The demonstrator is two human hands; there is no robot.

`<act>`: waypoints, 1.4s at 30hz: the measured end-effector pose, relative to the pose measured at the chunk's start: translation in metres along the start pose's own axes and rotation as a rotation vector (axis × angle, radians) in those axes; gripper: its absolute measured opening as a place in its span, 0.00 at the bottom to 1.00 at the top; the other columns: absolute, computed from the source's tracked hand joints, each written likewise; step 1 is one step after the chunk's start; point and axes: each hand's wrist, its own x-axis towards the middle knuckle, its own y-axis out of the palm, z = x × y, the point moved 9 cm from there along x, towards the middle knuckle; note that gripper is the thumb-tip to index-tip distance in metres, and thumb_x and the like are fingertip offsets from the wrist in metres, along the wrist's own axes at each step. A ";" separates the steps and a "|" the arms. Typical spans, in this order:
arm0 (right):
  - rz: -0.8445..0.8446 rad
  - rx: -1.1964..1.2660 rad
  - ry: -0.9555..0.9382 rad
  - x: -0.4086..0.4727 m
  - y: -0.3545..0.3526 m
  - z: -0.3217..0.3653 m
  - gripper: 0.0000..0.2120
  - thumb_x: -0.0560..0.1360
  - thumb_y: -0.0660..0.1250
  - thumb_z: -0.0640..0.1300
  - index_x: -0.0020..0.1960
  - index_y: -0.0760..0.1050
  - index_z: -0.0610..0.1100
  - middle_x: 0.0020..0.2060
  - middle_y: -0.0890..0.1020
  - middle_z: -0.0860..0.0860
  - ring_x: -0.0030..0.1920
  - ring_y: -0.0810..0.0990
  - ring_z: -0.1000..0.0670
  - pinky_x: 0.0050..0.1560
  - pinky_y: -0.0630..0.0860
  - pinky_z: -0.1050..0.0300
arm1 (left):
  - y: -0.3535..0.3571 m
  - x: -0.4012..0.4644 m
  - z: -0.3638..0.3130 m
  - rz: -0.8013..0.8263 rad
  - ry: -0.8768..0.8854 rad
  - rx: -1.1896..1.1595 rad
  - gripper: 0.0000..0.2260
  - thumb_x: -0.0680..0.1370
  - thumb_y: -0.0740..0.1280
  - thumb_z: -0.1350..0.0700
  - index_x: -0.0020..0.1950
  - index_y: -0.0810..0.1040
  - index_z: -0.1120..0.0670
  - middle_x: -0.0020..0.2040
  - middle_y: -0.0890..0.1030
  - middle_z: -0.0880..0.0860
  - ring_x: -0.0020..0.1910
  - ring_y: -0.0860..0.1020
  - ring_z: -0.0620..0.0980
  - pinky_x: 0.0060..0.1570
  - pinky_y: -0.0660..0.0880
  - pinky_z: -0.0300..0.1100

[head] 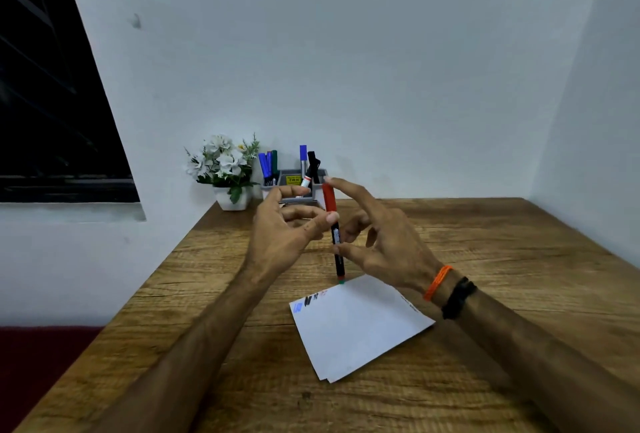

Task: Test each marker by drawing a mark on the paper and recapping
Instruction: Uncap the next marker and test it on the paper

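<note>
two bare forearms in view, no sleeves visible up to frame edge. left hand (277, 242): no rings, no watch, no bands seen; wrist bare. right hand (384, 245): no rings seen. right wrist carries 2 items, side by side: orange thread band (437, 282), several thin strands wound together, sits nearer the hand; black band (458, 297), wider, matte, sits just behind it toward the elbow, w/ a small lump or knot on top; material and clasp can't be told. nails short, unpainted where visible.
</note>
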 end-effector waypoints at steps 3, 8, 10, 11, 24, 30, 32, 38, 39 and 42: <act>-0.015 -0.005 0.028 0.004 -0.005 -0.008 0.44 0.69 0.77 0.43 0.77 0.56 0.59 0.32 0.82 0.56 0.36 0.81 0.58 0.36 0.72 0.72 | -0.006 0.006 0.016 0.021 -0.032 0.110 0.26 0.65 0.74 0.43 0.58 0.73 0.52 0.45 0.85 0.51 0.46 0.84 0.50 0.43 0.81 0.45; -0.044 0.011 0.112 0.026 -0.007 -0.033 0.45 0.68 0.78 0.45 0.76 0.56 0.63 0.35 0.83 0.56 0.37 0.83 0.59 0.38 0.75 0.69 | -0.022 0.013 0.057 0.083 -0.058 0.826 0.23 0.76 0.65 0.40 0.66 0.74 0.52 0.62 0.79 0.51 0.58 0.77 0.47 0.56 0.73 0.41; -0.067 0.008 0.136 0.040 -0.006 -0.044 0.45 0.68 0.78 0.45 0.75 0.56 0.63 0.36 0.84 0.55 0.38 0.83 0.59 0.39 0.75 0.68 | -0.025 0.018 0.078 0.144 -0.083 1.006 0.27 0.76 0.61 0.36 0.69 0.72 0.52 0.67 0.75 0.53 0.64 0.73 0.51 0.65 0.70 0.47; -0.089 0.006 0.148 0.048 -0.007 -0.050 0.45 0.68 0.78 0.45 0.75 0.56 0.63 0.36 0.84 0.55 0.39 0.83 0.59 0.39 0.75 0.68 | -0.026 0.021 0.086 0.169 -0.085 1.052 0.29 0.76 0.60 0.34 0.69 0.71 0.51 0.68 0.74 0.53 0.66 0.72 0.51 0.66 0.69 0.50; -0.284 -0.045 0.129 0.130 -0.010 -0.092 0.44 0.68 0.78 0.44 0.76 0.59 0.55 0.36 0.84 0.55 0.40 0.85 0.56 0.54 0.82 0.53 | -0.025 0.029 0.117 0.268 -0.131 1.214 0.30 0.77 0.50 0.31 0.72 0.67 0.46 0.75 0.65 0.51 0.75 0.61 0.53 0.73 0.56 0.56; -0.333 -0.070 0.135 0.143 -0.002 -0.105 0.44 0.68 0.78 0.44 0.77 0.58 0.53 0.38 0.86 0.52 0.40 0.85 0.54 0.55 0.81 0.53 | -0.024 0.030 0.117 0.262 -0.126 1.211 0.29 0.77 0.51 0.32 0.72 0.67 0.46 0.76 0.64 0.51 0.75 0.60 0.52 0.73 0.55 0.55; -0.329 -0.076 0.142 0.142 0.002 -0.109 0.44 0.68 0.78 0.44 0.77 0.58 0.55 0.37 0.85 0.53 0.40 0.85 0.54 0.54 0.81 0.55 | -0.025 0.029 0.118 0.266 -0.136 1.211 0.29 0.77 0.51 0.32 0.72 0.67 0.46 0.76 0.64 0.51 0.75 0.59 0.52 0.73 0.54 0.55; -0.162 -0.154 0.232 0.130 0.028 -0.126 0.24 0.70 0.76 0.45 0.63 0.73 0.56 0.40 0.86 0.54 0.43 0.84 0.54 0.53 0.81 0.49 | -0.025 0.029 0.116 0.260 -0.131 1.218 0.29 0.77 0.50 0.32 0.72 0.67 0.45 0.76 0.64 0.50 0.75 0.60 0.52 0.72 0.54 0.54; -0.158 -0.136 0.243 0.128 0.030 -0.128 0.23 0.70 0.76 0.44 0.62 0.74 0.55 0.41 0.86 0.54 0.44 0.84 0.54 0.53 0.81 0.48 | -0.025 0.029 0.116 0.261 -0.136 1.216 0.29 0.77 0.50 0.32 0.72 0.67 0.46 0.76 0.64 0.50 0.75 0.60 0.52 0.72 0.54 0.54; -0.191 -0.134 0.250 0.126 0.026 -0.128 0.21 0.72 0.73 0.41 0.63 0.76 0.53 0.45 0.86 0.52 0.46 0.84 0.52 0.55 0.80 0.49 | -0.024 0.029 0.115 0.265 -0.142 1.220 0.29 0.77 0.50 0.32 0.72 0.67 0.46 0.76 0.64 0.50 0.75 0.60 0.52 0.73 0.55 0.54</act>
